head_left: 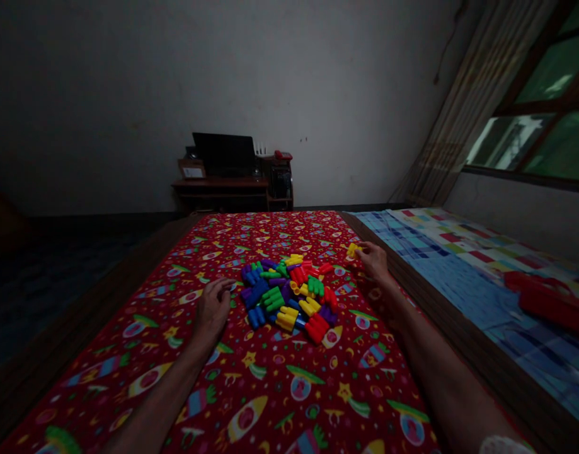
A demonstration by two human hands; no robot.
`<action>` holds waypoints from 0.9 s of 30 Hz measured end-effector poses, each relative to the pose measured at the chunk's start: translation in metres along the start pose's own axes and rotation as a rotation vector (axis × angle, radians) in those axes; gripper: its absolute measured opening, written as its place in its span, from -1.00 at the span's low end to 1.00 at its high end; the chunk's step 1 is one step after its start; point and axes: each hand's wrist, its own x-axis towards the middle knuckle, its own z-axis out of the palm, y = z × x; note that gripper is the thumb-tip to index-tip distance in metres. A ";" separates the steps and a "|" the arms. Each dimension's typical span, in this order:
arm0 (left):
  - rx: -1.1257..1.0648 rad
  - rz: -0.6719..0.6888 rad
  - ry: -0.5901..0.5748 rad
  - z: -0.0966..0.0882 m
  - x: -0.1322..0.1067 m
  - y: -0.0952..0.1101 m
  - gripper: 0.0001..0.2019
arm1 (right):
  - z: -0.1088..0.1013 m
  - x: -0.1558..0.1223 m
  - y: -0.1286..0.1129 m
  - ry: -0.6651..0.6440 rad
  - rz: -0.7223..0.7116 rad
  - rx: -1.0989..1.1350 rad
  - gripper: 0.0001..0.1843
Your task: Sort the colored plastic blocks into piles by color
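A pile of plastic building blocks in blue, green, yellow, red and purple lies on the red patterned cloth. Left of the pile, my left hand rests on the cloth with its fingers loosely bent and nothing in them. At the right edge of the cloth, my right hand pinches a yellow building block between thumb and fingers, apart from the pile. Whether that block touches the cloth I cannot tell.
Beyond the cloth's far end stands a desk with a dark monitor and a red telephone. On the right is a bed with a checked cover and a red bag. A curtain hangs by the window.
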 end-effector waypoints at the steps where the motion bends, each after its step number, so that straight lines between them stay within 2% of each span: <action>1: 0.001 -0.001 0.002 0.000 0.000 0.000 -0.70 | -0.003 0.007 0.006 0.007 0.022 -0.073 -0.71; 6: -0.005 -0.002 -0.008 0.001 0.000 -0.003 -0.69 | -0.007 0.022 0.034 -0.022 0.046 -0.284 -0.68; 9: -0.005 -0.002 0.002 0.002 0.000 -0.006 -0.69 | -0.003 0.020 0.033 -0.002 -0.029 -0.330 -0.69; 11: -0.001 -0.001 0.011 0.002 0.000 -0.007 -0.70 | 0.003 0.017 0.021 0.030 -0.104 -0.320 -0.67; 13: 0.004 0.003 0.011 0.002 0.000 -0.008 -0.70 | 0.014 0.012 -0.002 -0.034 -0.182 -0.250 -0.66; 16: 0.007 0.007 -0.003 0.001 0.000 -0.007 -0.70 | 0.039 0.001 -0.046 -0.363 -0.339 -0.072 -0.66; 18: 0.002 0.005 -0.006 0.000 0.000 -0.007 -0.70 | 0.058 -0.008 -0.074 -0.572 -0.463 -0.029 -0.67; 21: -0.006 0.013 -0.002 0.000 0.001 -0.006 -0.71 | 0.082 -0.018 -0.104 -0.740 -0.556 -0.094 -0.71; 24: -0.004 0.028 -0.001 0.000 0.001 -0.007 -0.72 | 0.094 -0.024 -0.113 -0.792 -0.561 -0.170 -0.79; 27: -0.010 0.024 -0.014 0.001 0.000 -0.008 -0.69 | 0.090 -0.022 -0.102 -0.678 -0.555 -0.166 -0.80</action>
